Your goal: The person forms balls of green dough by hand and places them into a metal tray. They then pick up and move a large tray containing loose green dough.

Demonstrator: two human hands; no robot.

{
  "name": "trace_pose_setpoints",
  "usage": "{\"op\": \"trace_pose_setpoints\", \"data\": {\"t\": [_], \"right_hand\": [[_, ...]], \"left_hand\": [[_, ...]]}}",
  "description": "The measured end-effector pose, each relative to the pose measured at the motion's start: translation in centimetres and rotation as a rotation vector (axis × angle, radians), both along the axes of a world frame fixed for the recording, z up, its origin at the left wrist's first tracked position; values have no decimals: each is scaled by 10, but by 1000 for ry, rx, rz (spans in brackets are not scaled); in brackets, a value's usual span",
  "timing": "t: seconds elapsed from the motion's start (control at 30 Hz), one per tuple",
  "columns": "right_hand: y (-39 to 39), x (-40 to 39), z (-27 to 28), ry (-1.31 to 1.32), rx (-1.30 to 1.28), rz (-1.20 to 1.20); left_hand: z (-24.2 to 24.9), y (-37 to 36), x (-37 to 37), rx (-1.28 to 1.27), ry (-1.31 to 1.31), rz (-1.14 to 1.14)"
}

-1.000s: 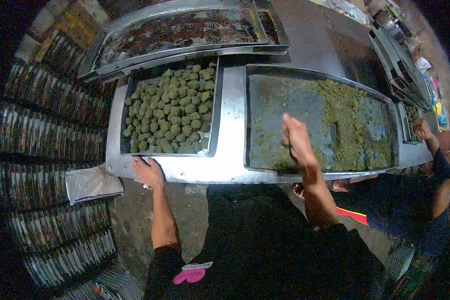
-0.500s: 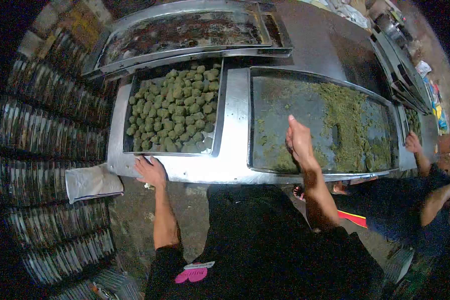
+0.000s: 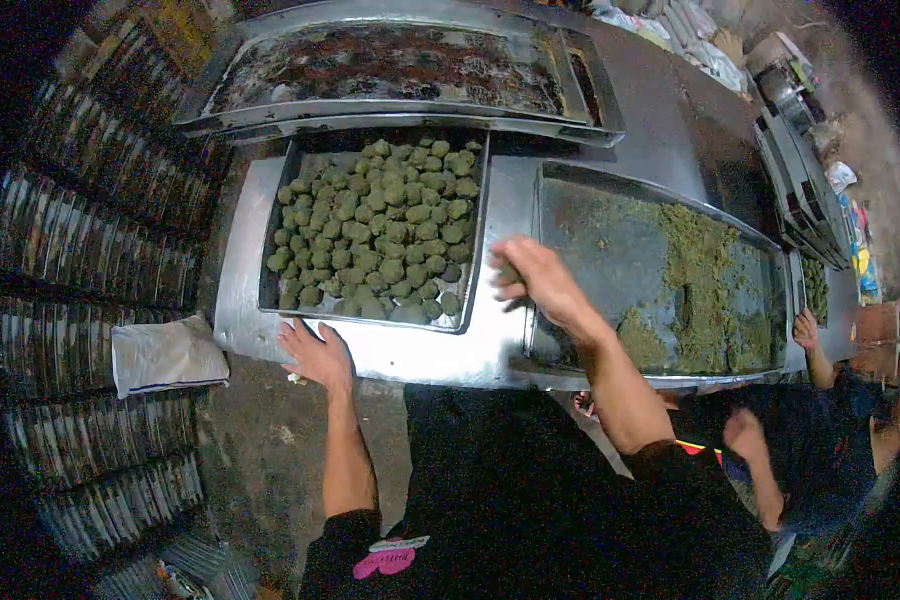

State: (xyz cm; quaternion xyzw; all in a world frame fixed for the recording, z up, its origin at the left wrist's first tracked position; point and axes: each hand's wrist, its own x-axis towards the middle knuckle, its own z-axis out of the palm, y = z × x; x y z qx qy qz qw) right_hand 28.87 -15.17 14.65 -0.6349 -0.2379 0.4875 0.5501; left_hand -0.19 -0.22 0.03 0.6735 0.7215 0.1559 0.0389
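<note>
My left hand [image 3: 317, 355] lies open at the front edge of the metal table, fingers spread, just below the tray of balls [image 3: 368, 320]. That tray holds many rounded dark green balls [image 3: 390, 215], heaped toward its back. Over the gap between the two trays, my right hand [image 3: 538, 278] is curled, with a dark green ball [image 3: 508, 270] partly showing between thumb and fingers. To its right sits a wide, shallow tray [image 3: 620, 245], with crumbly green paste [image 3: 705, 290] spread over its right half and a small mound near its front.
A large stained tray [image 3: 400, 65] stands behind the balls. Stacked racks of trays [image 3: 90, 240] line the left side, with a white sack [image 3: 168, 355] beside the table. At the right, a co-worker [image 3: 820, 450] stands close, one hand [image 3: 806, 328] near another tray. Several metal trays [image 3: 805, 185] lean at the back right.
My right hand has moved left from above the paste tray to the gap beside the ball tray. My left hand stays at the table edge. The view has shifted slightly.
</note>
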Motion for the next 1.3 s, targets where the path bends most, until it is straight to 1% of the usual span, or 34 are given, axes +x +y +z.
{"op": "trace_pose_setpoints", "data": {"t": [0.07,0.13,0.2,0.27,0.3,0.33,0.4,0.47,0.5,0.57,0.6,0.67,0.7,0.77,0.8,0.87,0.9,0.97,1.0,1.07,1.1,1.13,1.2,1.23,1.3], "right_hand": [[18,13,0,-86,68,1],[11,57,-7,-424,-12,-139],[-21,130,-75,-1364,-101,-124],[-45,145,-94,-1428,-548,-36],[-51,143,-113,-1446,-601,43],[-55,135,-121,-1459,-653,122],[-71,84,-134,-1590,-470,198],[-80,39,-98,-1256,-443,638],[-82,44,-100,-1252,-440,635],[-83,59,-106,-1392,-4,332],[-71,67,-103,-1380,-1,325],[-41,75,-94,-1398,-141,55],[-39,68,-103,-1388,-136,49],[-35,56,-123,-1326,-521,566],[-52,53,-126,-1320,-518,559],[-101,62,-124,-1090,129,749],[-115,66,-113,-1080,123,753],[-132,67,-74,-1020,-379,567],[-140,68,-69,-1014,-380,571],[-150,65,-68,-956,-513,698],[-146,59,-76,-917,-555,680],[-142,54,-81,-912,-552,685],[-130,38,-90,-752,-170,573],[-116,28,-88,-745,-165,577],[-93,14,-85,-812,-368,523]], "left_hand": [[1,1,1,-15,-17,-13],[-4,0,0,12,6,-19],[-5,1,-1,15,-6,-14],[-4,1,-1,21,14,-17],[-4,1,0,20,4,-4],[-5,-1,0,17,6,-5],[-5,1,0,26,34,-6],[-6,3,2,35,38,-10],[-7,1,2,33,41,4],[-7,0,3,29,48,7],[-6,0,2,28,47,7],[-11,-1,-2,57,53,-6],[-8,-2,-2,26,46,-3],[-5,-1,1,20,38,-2],[-3,0,0,26,44,-8],[-4,-2,3,27,34,4],[-4,-2,4,17,54,13],[-5,-2,3,11,70,15],[-3,-3,5,16,70,21],[1,-4,7,7,69,25],[3,-5,8,-4,59,17],[5,-5,8,-14,45,12],[2,-4,6,-21,56,15],[1,-3,6,-26,49,13],[-1,-2,6,-28,47,15]]}}
